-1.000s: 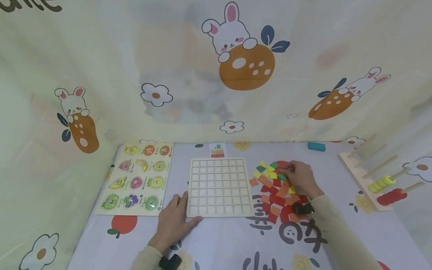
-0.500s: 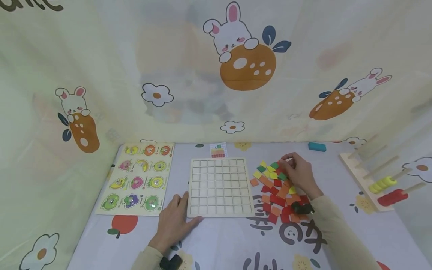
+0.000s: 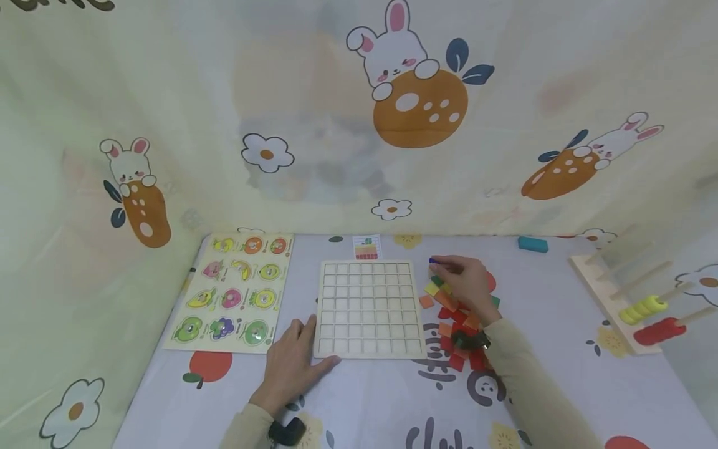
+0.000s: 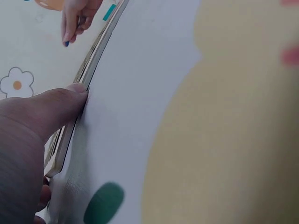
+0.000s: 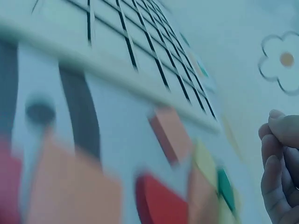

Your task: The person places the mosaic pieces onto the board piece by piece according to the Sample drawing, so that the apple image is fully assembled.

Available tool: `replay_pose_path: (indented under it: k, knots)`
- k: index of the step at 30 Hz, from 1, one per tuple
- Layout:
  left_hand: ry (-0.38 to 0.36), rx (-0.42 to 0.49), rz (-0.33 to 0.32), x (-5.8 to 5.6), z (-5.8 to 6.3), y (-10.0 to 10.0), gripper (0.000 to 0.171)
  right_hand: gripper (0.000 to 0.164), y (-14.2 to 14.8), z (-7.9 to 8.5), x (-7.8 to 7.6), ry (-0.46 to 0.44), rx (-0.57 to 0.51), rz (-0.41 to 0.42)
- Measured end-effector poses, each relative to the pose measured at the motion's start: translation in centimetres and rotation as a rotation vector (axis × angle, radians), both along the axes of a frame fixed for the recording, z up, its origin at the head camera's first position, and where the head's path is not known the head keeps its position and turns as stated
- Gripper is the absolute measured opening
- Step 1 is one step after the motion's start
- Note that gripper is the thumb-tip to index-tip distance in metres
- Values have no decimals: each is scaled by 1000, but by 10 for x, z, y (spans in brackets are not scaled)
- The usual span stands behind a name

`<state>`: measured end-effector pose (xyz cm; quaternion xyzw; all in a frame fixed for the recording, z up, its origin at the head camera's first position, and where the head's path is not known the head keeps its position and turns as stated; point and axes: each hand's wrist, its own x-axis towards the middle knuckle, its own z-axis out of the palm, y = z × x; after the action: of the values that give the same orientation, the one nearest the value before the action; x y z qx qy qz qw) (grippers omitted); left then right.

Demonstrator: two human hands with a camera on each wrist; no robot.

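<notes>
In the head view my left hand [image 3: 290, 368] rests at the near left corner of the pale wooden grid board [image 3: 371, 309]. Its thumb lies along the near edge and its fingers touch the left edge. My right hand [image 3: 465, 280] pinches a small dark blue piece [image 3: 433, 261] between thumb and fingertips, just right of the board's far right corner. The left wrist view also shows the blue piece [image 4: 67, 44] at those fingertips. Below the right hand and wrist lies a loose pile of coloured tiles [image 3: 445, 300], red, orange, yellow and green, partly hidden by the arm.
A fruit puzzle board [image 3: 232, 293] lies left of the grid board. A small picture card [image 3: 367, 247] sits behind the grid. At the right stands a wooden peg rack [image 3: 617, 305] with yellow and red beads; a teal block [image 3: 533, 244] is at the back.
My right hand has moved left from the pile's far right side and now shows a blue piece at its fingertips. My left hand has stayed at the board's corner.
</notes>
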<state>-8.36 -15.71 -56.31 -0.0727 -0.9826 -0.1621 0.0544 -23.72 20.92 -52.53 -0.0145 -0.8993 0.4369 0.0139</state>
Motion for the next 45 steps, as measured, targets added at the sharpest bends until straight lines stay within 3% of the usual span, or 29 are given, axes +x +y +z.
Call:
replay_pose_path:
  k: [7,13,21,33,45]
  knots:
    - [-7,0,11,-2,0,-1,104,30,-46,-6,-5,11,-37,64]
    - [-15,17,15,-2,0,-1,103,25,-89,-11,-6,-37,-74,119]
    - [5,26,13,-1,-2,-3,100,18,-132,-21,0,13,-85,202]
    - [-19,26,25,-2,-2,-3,100,12,-154,-25,3,54,64,156]
    - [7,29,23,-1,-3,-3,98,16,-156,-22,2,-37,111,145]
